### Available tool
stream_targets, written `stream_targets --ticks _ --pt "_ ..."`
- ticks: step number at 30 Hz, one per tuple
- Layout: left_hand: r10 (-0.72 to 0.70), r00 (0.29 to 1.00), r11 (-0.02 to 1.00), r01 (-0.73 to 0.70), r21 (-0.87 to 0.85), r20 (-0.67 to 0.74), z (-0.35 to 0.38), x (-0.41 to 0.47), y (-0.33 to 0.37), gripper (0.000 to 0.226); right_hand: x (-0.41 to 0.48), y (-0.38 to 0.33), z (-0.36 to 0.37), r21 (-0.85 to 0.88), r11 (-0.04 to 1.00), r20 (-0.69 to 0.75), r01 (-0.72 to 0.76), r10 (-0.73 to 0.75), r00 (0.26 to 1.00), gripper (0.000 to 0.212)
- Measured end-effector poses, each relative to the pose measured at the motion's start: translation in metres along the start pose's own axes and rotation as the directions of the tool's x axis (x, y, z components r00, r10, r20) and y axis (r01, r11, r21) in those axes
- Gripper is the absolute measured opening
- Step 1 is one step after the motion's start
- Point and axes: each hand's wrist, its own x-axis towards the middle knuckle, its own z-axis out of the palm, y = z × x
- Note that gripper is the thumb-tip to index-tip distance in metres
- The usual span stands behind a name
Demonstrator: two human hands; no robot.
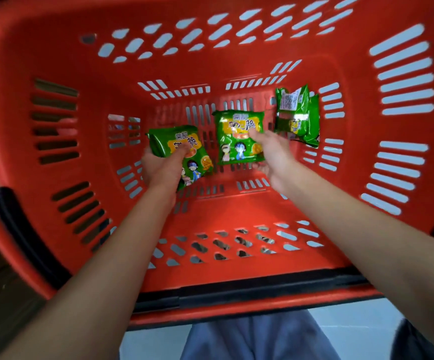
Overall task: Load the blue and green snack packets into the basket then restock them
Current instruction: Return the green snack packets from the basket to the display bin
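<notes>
Both my arms reach down into a red plastic basket (236, 206). My left hand (162, 166) grips a green snack packet (182, 149) at the left of the basket floor, thumb across its front. My right hand (269, 154) holds a second green packet (239, 136) in the middle, thumb on its front and fingers behind its right edge. A small pile of green packets (297, 115) leans against the basket's right inner wall, one showing its back label. No blue packet is visible.
The basket's slotted walls rise on all sides. A black handle (236, 294) lies along the near rim and another black handle part (16, 224) at the left. Pale floor (153, 341) and my grey shorts (257, 339) show below the basket.
</notes>
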Motion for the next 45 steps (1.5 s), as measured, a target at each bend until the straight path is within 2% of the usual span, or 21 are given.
stream_targets --ticks 3,6,7,9,11,13,14,16,17,19,21,24,28,30,32,36,39,42,45 --pt "-0.024 0.996 0.998 0.029 -0.052 0.084 0.000 -0.005 0.008 0.025 -0.019 0.006 0.001 -0.065 0.998 0.118 0.022 -0.015 0.993 0.046" --pt "-0.071 0.988 0.997 0.068 0.029 0.136 0.005 -0.013 0.015 0.028 -0.033 0.005 0.006 -0.070 0.997 0.173 0.044 -0.031 0.984 0.029" --pt "-0.082 0.986 0.995 0.074 0.062 0.143 0.007 -0.016 0.017 0.035 -0.037 0.004 0.007 -0.054 0.997 0.182 0.047 -0.037 0.983 0.026" --pt "-0.090 0.980 0.991 0.070 0.118 0.179 0.010 -0.021 0.021 0.056 -0.040 0.003 0.007 -0.045 0.998 0.189 0.047 -0.038 0.981 0.034" --pt "-0.138 0.935 0.986 0.099 0.133 0.326 0.013 -0.030 0.026 0.084 -0.044 0.002 0.009 -0.027 0.997 0.200 0.074 -0.067 0.977 0.037" --pt "-0.167 0.866 0.986 0.134 0.105 0.471 0.015 -0.035 0.028 0.095 -0.050 0.000 0.011 0.021 0.994 0.244 0.108 -0.110 0.963 0.028" --pt "-0.159 0.851 0.987 0.137 0.080 0.501 0.016 -0.036 0.027 0.087 -0.053 -0.001 0.011 0.034 0.993 0.267 0.110 -0.115 0.957 0.022" --pt "-0.126 0.855 0.992 0.123 0.041 0.503 0.019 -0.036 0.024 0.054 -0.053 -0.004 0.008 0.051 0.997 0.293 0.053 -0.065 0.954 0.021" --pt "-0.118 0.866 0.993 0.111 0.044 0.486 0.019 -0.036 0.022 0.044 -0.049 -0.007 0.003 0.078 0.997 0.302 -0.015 -0.009 0.953 0.030" --pt "-0.105 0.882 0.995 0.093 0.047 0.459 0.019 -0.034 0.018 0.038 -0.034 -0.014 -0.009 0.188 0.961 0.294 -0.204 0.143 0.945 0.051" --pt "-0.103 0.884 0.994 0.102 0.028 0.456 0.019 -0.029 0.016 0.032 -0.014 -0.021 -0.025 0.418 0.853 0.240 -0.311 0.226 0.944 0.062" --pt "-0.120 0.884 0.993 0.112 0.044 0.451 0.019 -0.021 0.012 0.033 0.013 -0.023 -0.039 0.680 0.671 0.142 -0.296 0.275 0.951 0.068" --pt "-0.134 0.875 0.991 0.123 0.055 0.466 0.019 -0.014 0.006 0.039 0.037 -0.022 -0.040 0.756 0.612 0.075 -0.231 0.269 0.960 0.070" --pt "-0.129 0.874 0.992 0.119 0.051 0.469 0.020 -0.013 0.003 0.034 0.043 -0.022 -0.036 0.790 0.579 0.067 -0.204 0.249 0.966 0.072" --pt "-0.122 0.871 0.992 0.119 0.037 0.476 0.021 -0.012 0.001 0.025 0.045 -0.022 -0.030 0.808 0.563 0.052 -0.173 0.224 0.973 0.065" --pt "-0.132 0.871 0.991 0.123 0.049 0.474 0.020 -0.011 -0.004 0.029 0.040 -0.022 -0.017 0.763 0.618 0.071 -0.189 0.211 0.975 0.032" --pt "-0.127 0.880 0.992 0.122 0.041 0.457 0.018 -0.009 -0.005 0.029 0.035 -0.017 -0.014 0.678 0.691 0.088 -0.249 0.259 0.962 0.033" --pt "-0.109 0.902 0.994 0.111 0.019 0.419 0.013 -0.008 -0.005 0.025 0.024 -0.009 -0.017 0.497 0.807 0.164 -0.320 0.275 0.947 0.015" --pt "-0.108 0.913 0.994 0.111 0.016 0.393 0.006 -0.006 -0.002 0.031 0.009 -0.007 -0.021 0.268 0.926 0.207 -0.264 0.212 0.955 0.020"
